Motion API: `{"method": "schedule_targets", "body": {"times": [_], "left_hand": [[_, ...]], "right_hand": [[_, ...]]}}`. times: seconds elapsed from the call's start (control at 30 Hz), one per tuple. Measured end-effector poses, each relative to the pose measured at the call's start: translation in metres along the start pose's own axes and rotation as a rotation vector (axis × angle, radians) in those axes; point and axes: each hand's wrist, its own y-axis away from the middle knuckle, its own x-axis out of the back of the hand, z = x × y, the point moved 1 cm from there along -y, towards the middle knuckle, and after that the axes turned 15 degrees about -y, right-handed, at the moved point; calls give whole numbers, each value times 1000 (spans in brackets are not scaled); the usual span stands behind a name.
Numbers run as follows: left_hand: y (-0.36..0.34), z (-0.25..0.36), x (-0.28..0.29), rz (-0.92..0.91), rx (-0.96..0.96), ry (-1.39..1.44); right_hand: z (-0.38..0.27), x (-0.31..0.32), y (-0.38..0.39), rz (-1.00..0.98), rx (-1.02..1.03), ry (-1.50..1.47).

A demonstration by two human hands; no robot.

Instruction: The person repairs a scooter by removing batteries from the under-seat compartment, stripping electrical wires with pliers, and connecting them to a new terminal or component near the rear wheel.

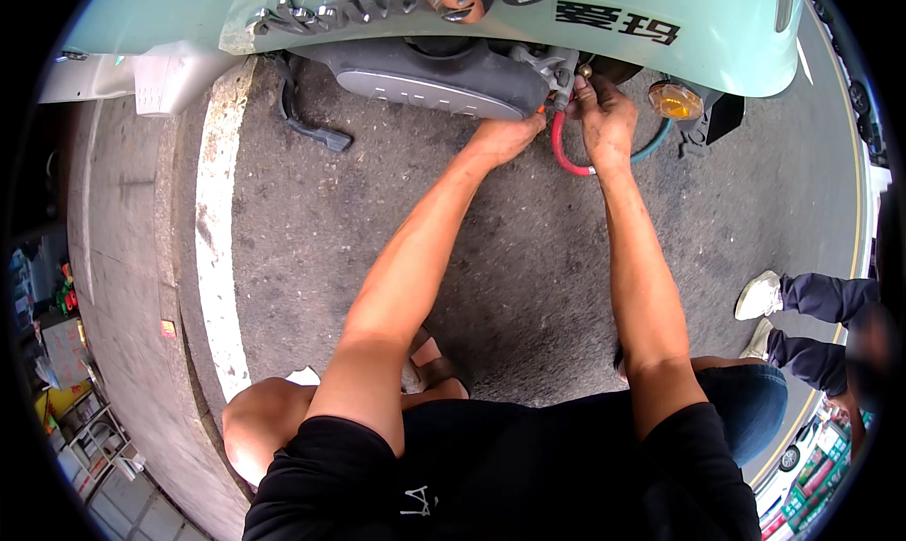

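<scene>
A pale green scooter spans the top, with its dark grey engine cover low at the middle. My left hand reaches under the rear end of that cover, its fingers closed and mostly hidden. A small orange piece shows at its fingertips. My right hand is closed in a pinch beside a metal bracket, just below a small brass-coloured round part; what lies between its fingers is hidden. A red hose loops beneath the right hand, and a teal hose emerges on its far side.
A black kickstand-like lever hangs under the scooter at left. An orange turn signal sits right of my right hand. A white painted line and a kerb run along the left. Another person's shoe stands at right.
</scene>
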Motion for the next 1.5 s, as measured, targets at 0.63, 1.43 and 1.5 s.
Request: {"method": "schedule_targets", "body": {"times": [0.63,1.43,1.5], "left_hand": [[-3,-8,-3,22,-111,80],[-1,-4,-3,20,-34,53],[-1,-2,-3,9,-37,66]], "right_hand": [[-2,-11,2,160,89,207],[10,-9,-3,132,137,208],[13,-7,-5,134,195,240]]}}
